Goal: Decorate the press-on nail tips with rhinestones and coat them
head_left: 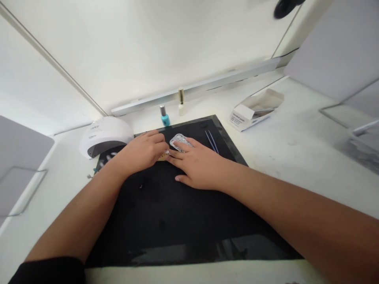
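Observation:
My left hand (145, 152) is curled over the black mat (154, 221), its thumb and fingers drawn together at the fingertips of the other hand. Whatever it pinches is hidden or too small to name. Just below those fingers shows part of a small gold-coloured item (163, 157). My right hand (201, 163) lies spread and flat, thumb apart, with its upper fingers across a silvery, glittering rounded case (178, 138). Purple tweezers (212, 142) rest on the mat to the right of this hand. A tiny dark bit (141, 186) lies below my left wrist.
A white nail lamp (108, 132) stands at the left, with small items by its opening. Behind the mat are a turquoise nail polish bottle (165, 117) and a gold-capped bottle (181, 98). An opened alcohol pad box (251, 114) sits at the right, by the mat's corner.

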